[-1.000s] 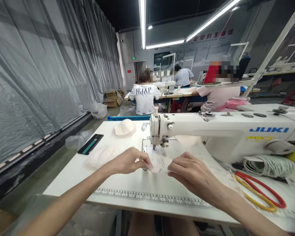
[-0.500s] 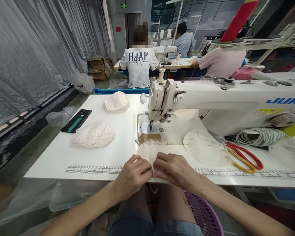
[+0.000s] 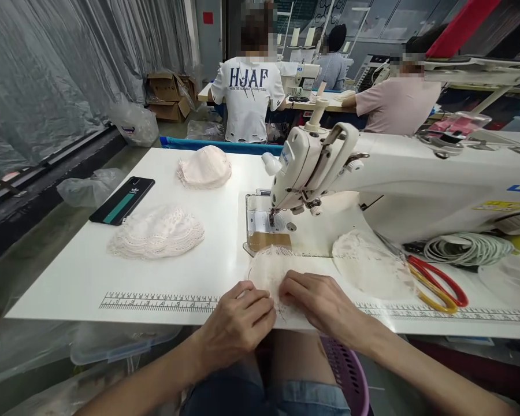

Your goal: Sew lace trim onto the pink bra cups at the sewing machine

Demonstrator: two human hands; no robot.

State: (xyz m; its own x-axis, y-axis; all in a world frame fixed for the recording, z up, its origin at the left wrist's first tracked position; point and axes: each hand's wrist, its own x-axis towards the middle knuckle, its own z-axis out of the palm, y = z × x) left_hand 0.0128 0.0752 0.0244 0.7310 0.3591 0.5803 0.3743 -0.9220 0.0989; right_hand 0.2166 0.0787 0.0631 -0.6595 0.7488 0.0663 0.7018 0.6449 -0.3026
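A thin, off-white lace-edged fabric piece [image 3: 266, 268] lies at the table's front edge, just below the needle plate of the sewing machine [image 3: 301, 167]. My left hand [image 3: 245, 315] has its fingers curled closed on the piece's lower left side. On its right side, my right hand [image 3: 316, 297] pinches the same fabric with bent fingers. My fingertips and the cloth between them are partly hidden. To the right lies another pale fabric piece [image 3: 370, 266], beside scissors [image 3: 442, 283] with red and yellow handles.
Left on the white table [image 3: 225, 231] are a lace fabric stack [image 3: 160, 234], a pale pink fabric stack [image 3: 205, 167] and a black phone [image 3: 123, 200]. A coiled cord [image 3: 468, 248] sits under the machine arm. A purple basket [image 3: 351, 375] stands below. People sit ahead.
My hands have moved slightly apart, uncovering more of the fabric piece between them. My head view has shifted, so the table and machine appear moved and tilted. The stacks stay put.
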